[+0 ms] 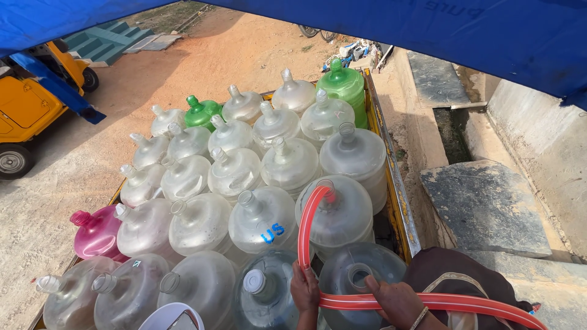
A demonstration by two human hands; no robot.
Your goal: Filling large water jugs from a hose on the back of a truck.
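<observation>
Blue tarpaulin (428, 30) is shading the yellow cart bed (400, 201) on which we are working, packed with clear water jugs (202, 223), two green and one pink. We are feeding the red hose (309, 220) into an open jug (339, 211) near us. Our left hand (304, 292) is gripping the hose's upright run; our right hand (397, 299) is closing around its level run.

Two bare hands: left hand (304, 292), right hand (396, 300). Thin beaded bracelet (419, 318) on right wrist. Dark brown garment (455, 275) with pale piping at 5 o'clock.
</observation>
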